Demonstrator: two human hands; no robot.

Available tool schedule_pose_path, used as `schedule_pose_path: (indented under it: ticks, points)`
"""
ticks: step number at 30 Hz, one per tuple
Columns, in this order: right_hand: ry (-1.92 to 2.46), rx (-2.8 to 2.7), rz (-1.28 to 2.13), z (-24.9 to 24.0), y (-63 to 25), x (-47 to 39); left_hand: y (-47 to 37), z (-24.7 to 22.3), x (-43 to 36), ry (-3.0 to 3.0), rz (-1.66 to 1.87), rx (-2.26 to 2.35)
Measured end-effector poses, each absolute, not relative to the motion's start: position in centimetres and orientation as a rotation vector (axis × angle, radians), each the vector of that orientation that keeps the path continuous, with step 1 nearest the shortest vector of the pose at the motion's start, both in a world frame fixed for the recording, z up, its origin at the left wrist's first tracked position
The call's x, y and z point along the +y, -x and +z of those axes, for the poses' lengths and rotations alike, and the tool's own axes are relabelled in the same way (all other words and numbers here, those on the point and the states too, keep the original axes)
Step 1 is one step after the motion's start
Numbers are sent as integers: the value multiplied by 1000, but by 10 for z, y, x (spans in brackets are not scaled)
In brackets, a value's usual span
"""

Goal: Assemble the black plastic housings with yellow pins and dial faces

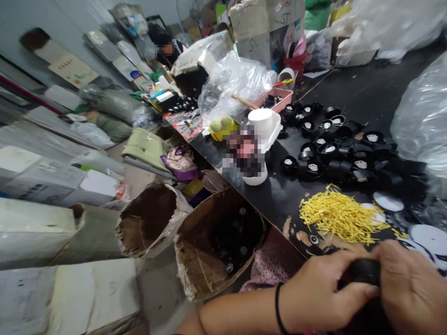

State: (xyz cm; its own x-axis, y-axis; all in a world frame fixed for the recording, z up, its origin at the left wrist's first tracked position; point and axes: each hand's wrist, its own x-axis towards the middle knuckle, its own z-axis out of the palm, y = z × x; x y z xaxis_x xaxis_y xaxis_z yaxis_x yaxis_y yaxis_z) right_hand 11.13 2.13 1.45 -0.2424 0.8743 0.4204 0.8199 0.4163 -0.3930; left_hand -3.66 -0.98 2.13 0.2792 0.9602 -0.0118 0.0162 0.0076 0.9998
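At the bottom right, my left hand [319,291] and my right hand [412,284] are both closed around a black round plastic part [363,272]. Fingers cover much of this part, and its lower side is dark and hard to make out. Just beyond my hands lies a heap of small yellow sticks [338,216] on the black table [366,102]. Many short black cylindrical parts [328,149], some with white faces, are grouped behind the heap. White discs [428,239] lie close to my right hand.
Below the table edge stands a torn cardboard box [195,256] with black parts inside, beside another open carton [150,218]. A white cup [261,122], a pink tray [284,100] and clear plastic bags [422,111] occupy the table. Another person [169,51] is at the back.
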Motion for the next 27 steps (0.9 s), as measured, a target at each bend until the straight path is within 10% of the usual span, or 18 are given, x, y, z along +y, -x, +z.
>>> schedule_pose_path:
  ticks: [13, 27]
  points:
    - [1397, -1971, 1015, 13, -100, 26, 153, -16, 8, -1865, 966, 1862]
    - [1310, -2028, 935, -14, -119, 33, 130, -23, 124, -2006, 992, 1968]
